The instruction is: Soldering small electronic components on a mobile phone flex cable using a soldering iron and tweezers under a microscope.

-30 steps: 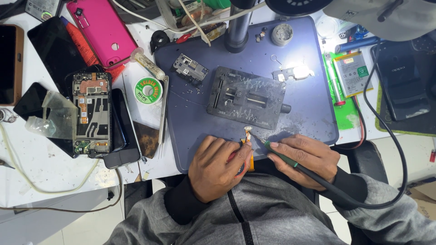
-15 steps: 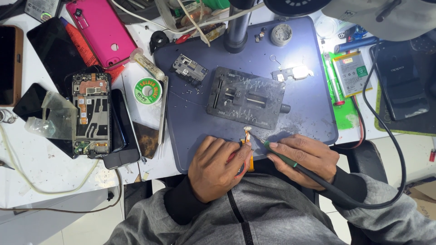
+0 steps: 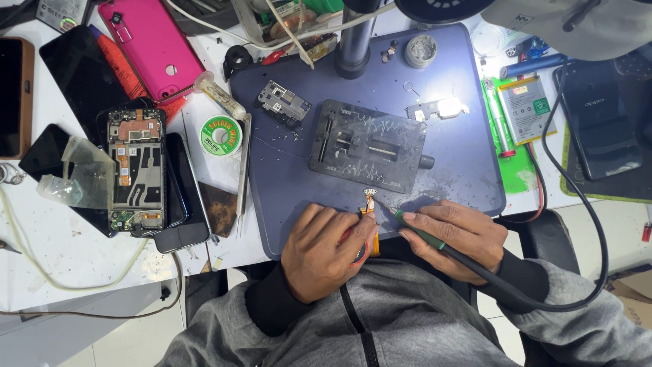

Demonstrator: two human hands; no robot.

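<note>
Right now both hands sit at the near edge of a blue-grey work mat [image 3: 285,204], close to the person's grey jacket. Left hand [image 3: 326,251] is curled tight around a small orange tool [image 3: 373,245], w/ fingers closed on it, and it pinches a tiny part [image 3: 370,200] that sticks up just above the fingertips. Can't tell what kind of part it is, too small. Right hand [image 3: 455,234] is closed around a soldering iron [image 3: 418,228] w/ a green grip, held like a pen; its thin tip points left & up and meets the tiny part. A black cord [image 3: 577,204] runs from the iron out to the right and loops up. Just past the hands, mid mat, lies a dark metal holder plate [image 3: 370,146], apart from both hands. A small board [image 3: 282,102] lies further back on the mat. Left of the mat: a green solder roll [image 3: 221,136], tweezers [image 3: 242,177], an opened phone [image 3: 136,170] w/ its insides showing, and a pink phone case [image 3: 153,44] further back. On the right, a phone battery [image 3: 526,109] rests on a green pad.
</note>
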